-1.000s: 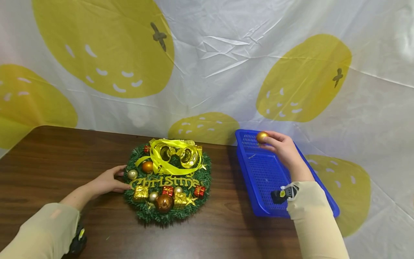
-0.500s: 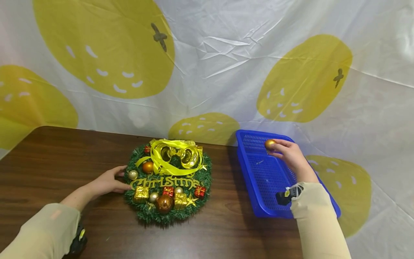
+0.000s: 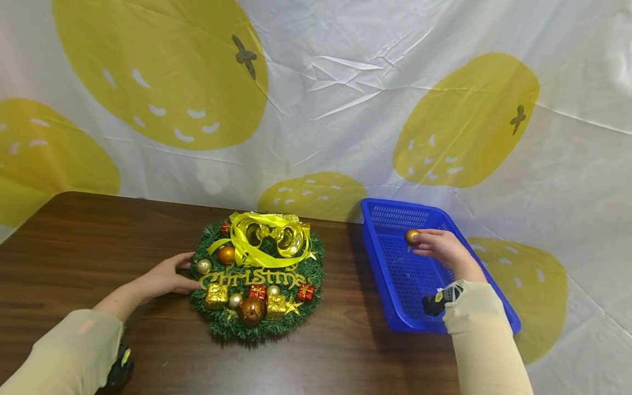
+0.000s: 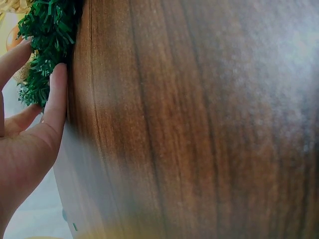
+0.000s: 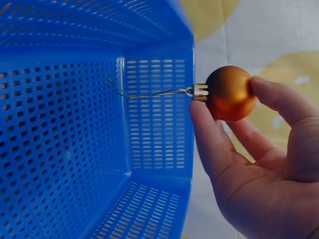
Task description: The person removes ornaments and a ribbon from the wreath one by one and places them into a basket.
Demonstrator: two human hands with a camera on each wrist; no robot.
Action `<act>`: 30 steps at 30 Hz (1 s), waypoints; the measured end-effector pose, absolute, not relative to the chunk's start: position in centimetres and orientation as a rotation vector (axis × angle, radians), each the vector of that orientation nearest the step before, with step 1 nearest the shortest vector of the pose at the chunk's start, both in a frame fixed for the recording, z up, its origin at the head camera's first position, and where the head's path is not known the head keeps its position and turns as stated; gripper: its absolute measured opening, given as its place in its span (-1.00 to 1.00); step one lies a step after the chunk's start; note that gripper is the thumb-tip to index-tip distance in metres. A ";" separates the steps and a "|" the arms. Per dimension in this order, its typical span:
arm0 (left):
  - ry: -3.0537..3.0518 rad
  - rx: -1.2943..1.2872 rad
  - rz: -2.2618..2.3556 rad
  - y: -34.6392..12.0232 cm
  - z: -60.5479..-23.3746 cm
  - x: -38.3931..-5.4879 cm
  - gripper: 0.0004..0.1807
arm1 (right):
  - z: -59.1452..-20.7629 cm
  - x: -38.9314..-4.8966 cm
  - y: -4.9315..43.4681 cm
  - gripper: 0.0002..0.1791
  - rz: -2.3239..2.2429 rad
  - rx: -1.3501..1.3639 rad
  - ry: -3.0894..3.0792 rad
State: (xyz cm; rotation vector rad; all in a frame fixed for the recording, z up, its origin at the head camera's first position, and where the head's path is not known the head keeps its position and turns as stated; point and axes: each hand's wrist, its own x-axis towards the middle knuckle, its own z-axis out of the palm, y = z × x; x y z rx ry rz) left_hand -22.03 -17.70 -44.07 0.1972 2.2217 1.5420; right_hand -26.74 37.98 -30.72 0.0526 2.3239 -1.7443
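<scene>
A green Christmas wreath [image 3: 232, 330] lies on the brown table, trimmed with baubles, small gift boxes, gold stars and "Christmas" lettering. At its left rim rests my left hand [image 3: 165, 277], fingers fairly straight; in the left wrist view the fingertips [image 4: 58, 72] touch the green tinsel [image 4: 42, 64]. My right hand [image 3: 446, 249] pinches an orange-gold bauble [image 3: 412, 237] over the blue basket [image 3: 377, 271]. A thin wire [image 5: 149, 94] hangs from the bauble's gold cap [image 5: 200, 92], pointing toward the basket floor.
Gold bells [image 3: 288, 241] and looped yellow ribbon [image 3: 237, 238] sit on the wreath's upper part. Behind the table [image 3: 340, 351] hangs a white cloth [image 3: 316, 109] printed with yellow fruit. The basket's walls and floor are perforated.
My right hand has lowered the bauble toward the basket's middle, moving slightly right at first. My left hand and the wreath have stayed put.
</scene>
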 end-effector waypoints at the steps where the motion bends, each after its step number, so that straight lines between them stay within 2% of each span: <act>1: 2.222 0.198 1.540 -17.7 -44.1 -22.0 0.08 | -30.8 -26.7 38.0 -0.47 -1.749 0.064 2.303; 5: 2.218 0.198 1.540 -17.7 -44.2 -22.1 0.08 | -31.1 -26.6 38.1 -0.61 -1.736 0.101 2.263; 11: 2.220 0.195 1.542 -17.6 -44.1 -22.0 0.09 | -31.5 -26.5 38.3 -0.40 -1.635 0.092 2.311; 14: 2.219 0.194 1.544 -17.6 -44.1 -22.0 0.09 | -31.5 -26.4 38.3 -0.36 -1.585 0.081 2.357; 30: 2.209 0.195 1.558 -17.6 -43.9 -22.0 0.09 | -29.3 -26.6 34.1 -0.36 -1.613 -0.084 2.342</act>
